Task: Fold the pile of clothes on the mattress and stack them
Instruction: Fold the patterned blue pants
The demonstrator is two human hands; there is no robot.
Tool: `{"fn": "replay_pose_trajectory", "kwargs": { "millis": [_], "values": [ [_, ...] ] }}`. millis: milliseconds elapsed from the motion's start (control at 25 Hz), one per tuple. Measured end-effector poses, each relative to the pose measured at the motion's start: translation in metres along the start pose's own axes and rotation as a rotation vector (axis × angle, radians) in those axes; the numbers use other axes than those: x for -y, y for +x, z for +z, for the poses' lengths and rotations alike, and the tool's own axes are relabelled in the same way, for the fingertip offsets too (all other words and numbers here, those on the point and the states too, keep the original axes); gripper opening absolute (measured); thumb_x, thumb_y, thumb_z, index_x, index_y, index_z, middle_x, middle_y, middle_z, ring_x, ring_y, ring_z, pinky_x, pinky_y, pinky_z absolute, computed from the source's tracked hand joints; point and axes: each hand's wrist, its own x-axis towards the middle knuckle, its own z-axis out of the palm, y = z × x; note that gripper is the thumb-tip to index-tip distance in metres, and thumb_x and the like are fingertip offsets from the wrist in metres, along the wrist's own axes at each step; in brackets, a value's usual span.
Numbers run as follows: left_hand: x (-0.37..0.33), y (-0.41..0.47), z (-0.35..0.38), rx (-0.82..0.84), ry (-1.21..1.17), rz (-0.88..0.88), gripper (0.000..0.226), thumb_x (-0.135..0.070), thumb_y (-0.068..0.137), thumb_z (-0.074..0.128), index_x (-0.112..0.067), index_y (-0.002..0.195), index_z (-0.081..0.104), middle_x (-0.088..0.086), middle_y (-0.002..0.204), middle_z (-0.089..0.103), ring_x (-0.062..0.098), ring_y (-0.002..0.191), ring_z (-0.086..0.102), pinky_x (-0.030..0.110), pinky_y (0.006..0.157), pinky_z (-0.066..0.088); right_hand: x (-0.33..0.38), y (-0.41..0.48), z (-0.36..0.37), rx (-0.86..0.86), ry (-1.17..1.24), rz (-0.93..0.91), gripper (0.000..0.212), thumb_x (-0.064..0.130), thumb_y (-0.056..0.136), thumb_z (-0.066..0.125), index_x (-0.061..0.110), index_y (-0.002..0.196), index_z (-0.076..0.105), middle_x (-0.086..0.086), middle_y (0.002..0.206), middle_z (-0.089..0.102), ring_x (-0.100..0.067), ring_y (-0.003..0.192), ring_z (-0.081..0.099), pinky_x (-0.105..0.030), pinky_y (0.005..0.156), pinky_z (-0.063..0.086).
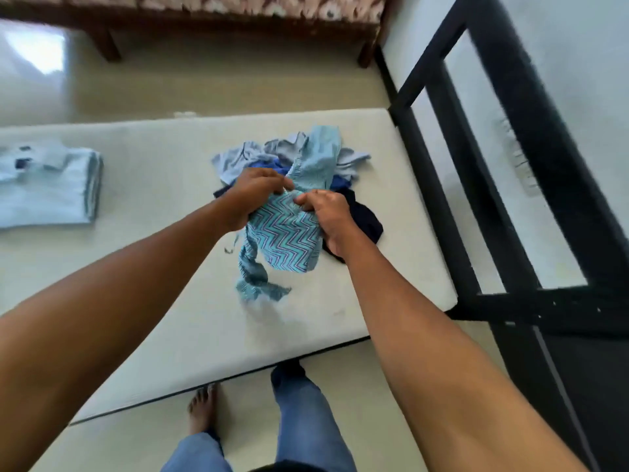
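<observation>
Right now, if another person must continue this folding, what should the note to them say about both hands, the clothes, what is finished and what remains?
Left hand: grips the top edge of the teal zigzag garment.
Right hand: pinches the same edge beside it; the garment hangs unfolded above the white mattress.
Done: a light blue collared shirt lies folded at the mattress's left side.
Left: fold the zigzag garment, then the unfolded pile behind it, including a navy garment; stack everything with the folded shirt.
</observation>
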Motion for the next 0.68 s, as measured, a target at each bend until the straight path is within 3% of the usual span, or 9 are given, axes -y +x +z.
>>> {"fn": "replay_pose_trajectory", "kwargs": {
  "millis": [120, 240, 400, 520, 600, 680],
  "values": [
    [-0.040, -0.086, -0.048, 0.006, 0.003, 0.143, 0.022, 0.001, 0.090, 0.055, -0.011, 0.092, 0.074, 0.006, 0.089, 0.071, 0.021, 0.078, 0.066, 0.025, 0.066, 0.056, 0.038, -0.084, 0.038, 0.002, 0.228, -0.090, 0.021, 0.003, 0.081, 0.058, 0.011, 0.069, 0.072, -0.007, 0.081, 0.070, -0.023, 0.075, 0.064, -0.034, 0.071, 0.055],
    [-0.076, -0.159, -0.087, 0.031, 0.092, 0.268, 0.013, -0.019, 0.087, 0.066, -0.016, 0.096, 0.074, 0.003, 0.092, 0.072, 0.016, 0.081, 0.065, 0.025, 0.068, 0.051, 0.077, -0.152, 0.069, -0.013, 0.372, -0.170, 0.022, 0.004, 0.074, 0.056, 0.013, 0.063, 0.072, -0.016, 0.087, 0.069, -0.032, 0.086, 0.063, -0.045, 0.083, 0.055],
    [-0.126, -0.263, -0.130, 0.017, 0.235, 0.478, 0.052, -0.061, 0.068, 0.081, -0.030, 0.109, 0.074, -0.002, 0.104, 0.076, 0.010, 0.091, 0.070, 0.028, 0.082, 0.054, 0.146, -0.245, 0.102, 0.037, 0.419, -0.316, 0.012, 0.008, 0.073, 0.061, 0.008, 0.071, 0.073, -0.024, 0.092, 0.067, -0.035, 0.087, 0.063, -0.051, 0.087, 0.055],
    [-0.139, -0.323, -0.135, 0.033, 0.416, 0.591, 0.090, -0.061, 0.059, 0.094, -0.040, 0.137, 0.054, -0.010, 0.116, 0.073, 0.006, 0.102, 0.072, 0.026, 0.090, 0.058, 0.188, -0.284, 0.118, 0.092, 0.473, -0.425, 0.011, 0.008, 0.074, 0.062, 0.008, 0.075, 0.072, -0.024, 0.093, 0.068, -0.035, 0.085, 0.066, -0.048, 0.084, 0.056],
    [-0.144, -0.355, -0.139, -0.140, 0.604, 0.686, 0.101, -0.051, 0.063, 0.096, -0.036, 0.147, 0.041, -0.009, 0.120, 0.070, 0.010, 0.107, 0.069, 0.025, 0.090, 0.054, 0.212, -0.310, 0.133, 0.143, 0.476, -0.494, 0.016, 0.002, 0.082, 0.059, 0.008, 0.077, 0.072, -0.021, 0.088, 0.067, -0.033, 0.078, 0.066, -0.041, 0.074, 0.057],
    [-0.157, -0.385, -0.146, -0.398, 0.739, 0.705, 0.088, -0.038, 0.077, 0.088, -0.029, 0.150, 0.040, 0.001, 0.124, 0.070, 0.021, 0.111, 0.065, 0.027, 0.086, 0.047, 0.232, -0.338, 0.147, 0.219, 0.449, -0.543, 0.017, -0.002, 0.086, 0.058, 0.006, 0.086, 0.074, -0.020, 0.089, 0.069, -0.032, 0.076, 0.067, -0.035, 0.065, 0.058]
  ]
}}
